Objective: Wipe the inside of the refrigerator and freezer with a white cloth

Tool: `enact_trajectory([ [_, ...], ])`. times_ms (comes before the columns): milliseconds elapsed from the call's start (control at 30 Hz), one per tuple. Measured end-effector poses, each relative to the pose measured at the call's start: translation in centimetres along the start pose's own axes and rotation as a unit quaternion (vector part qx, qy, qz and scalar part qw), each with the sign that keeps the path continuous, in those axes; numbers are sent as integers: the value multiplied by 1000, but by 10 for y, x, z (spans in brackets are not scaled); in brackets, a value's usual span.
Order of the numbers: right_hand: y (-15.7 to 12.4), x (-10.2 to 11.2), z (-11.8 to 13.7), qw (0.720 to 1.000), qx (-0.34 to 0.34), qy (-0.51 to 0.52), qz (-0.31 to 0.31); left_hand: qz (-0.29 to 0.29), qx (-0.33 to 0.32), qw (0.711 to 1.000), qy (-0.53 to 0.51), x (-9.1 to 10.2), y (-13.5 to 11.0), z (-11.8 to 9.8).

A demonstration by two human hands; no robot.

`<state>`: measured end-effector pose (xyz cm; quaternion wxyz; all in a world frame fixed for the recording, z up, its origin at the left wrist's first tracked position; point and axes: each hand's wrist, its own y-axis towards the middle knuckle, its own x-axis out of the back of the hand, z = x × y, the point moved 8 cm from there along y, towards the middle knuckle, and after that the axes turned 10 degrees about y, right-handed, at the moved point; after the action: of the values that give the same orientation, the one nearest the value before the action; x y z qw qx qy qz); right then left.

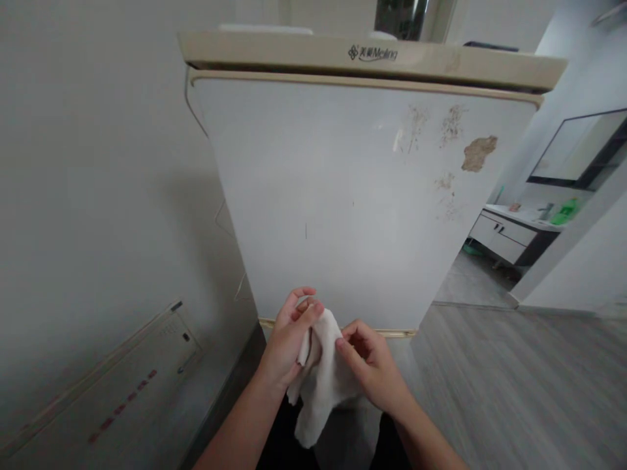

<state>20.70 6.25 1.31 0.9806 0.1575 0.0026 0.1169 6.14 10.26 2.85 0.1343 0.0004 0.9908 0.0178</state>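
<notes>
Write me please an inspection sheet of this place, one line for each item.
Surface: fridge door, white, with brown stains at the upper right.
Job's things: cloth, white, crumpled, hanging between the hands.
Clutter: items on the fridge top, too cut off to tell.
Hands: left hand and right hand both pinch the cloth.
Cables: thin wire along the fridge's left edge.
Surroundings: grey floor, wall, cabinet through a doorway.

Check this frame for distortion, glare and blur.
Head view: wide lens makes the fridge door taper downward; light soft, no glare; faint shadow on the wall beside it; left hand, right hand and white cloth sharp; frame edges slightly smeared.
</notes>
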Motion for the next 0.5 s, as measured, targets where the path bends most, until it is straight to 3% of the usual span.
enact_trajectory([
  [67,6,17,2,999,18,5,-33,96,26,994,37,-10,-6,7],
  [133,6,33,11,998,39,-11,-54,155,43,983,92,-12,-9,13],
  [233,-1,47,21,989,86,-77,-87,184,30,967,176,-11,-5,14],
  [333,-17,44,24,963,185,-148,-131,169,-55,948,265,-17,-1,-3],
  [400,-22,26,2,976,168,-115,-79,168,-135,911,352,-31,-9,-14],
  [500,-29,2,-55,1000,21,17,-3,261,-190,803,501,-66,-36,-1],
])
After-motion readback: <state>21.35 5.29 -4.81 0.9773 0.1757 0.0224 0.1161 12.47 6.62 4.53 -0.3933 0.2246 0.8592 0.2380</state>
